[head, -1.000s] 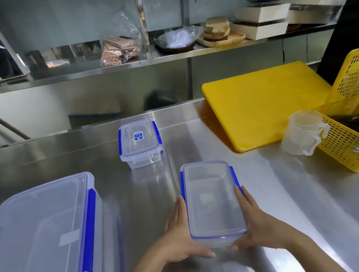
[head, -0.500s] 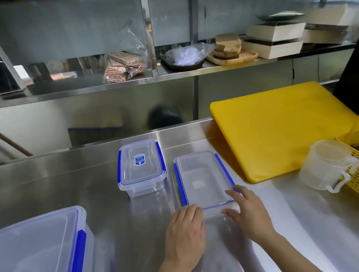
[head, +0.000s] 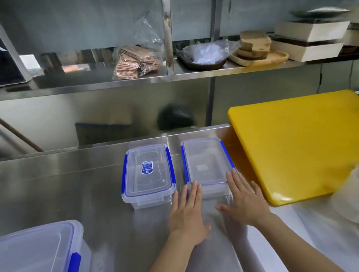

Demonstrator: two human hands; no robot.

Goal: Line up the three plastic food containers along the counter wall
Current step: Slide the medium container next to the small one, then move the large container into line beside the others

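Two small clear containers with blue clips stand side by side near the steel back wall. The left one carries a blue label on its lid; the right one is plain. My left hand lies flat, fingertips against the plain container's near left corner. My right hand is flat too, fingertips touching its near right corner. Neither hand grips anything. A much larger clear container with blue clips sits at the bottom left, away from the wall.
A yellow cutting board leans just right of the plain container. A translucent measuring jug stands at the right edge. The shelf above holds packets, a bowl, wooden boards and boxes.
The plain container has slid away from me toward the wall, ending beside the labelled one. My hands went from holding its sides to flat fingertips on its near end.
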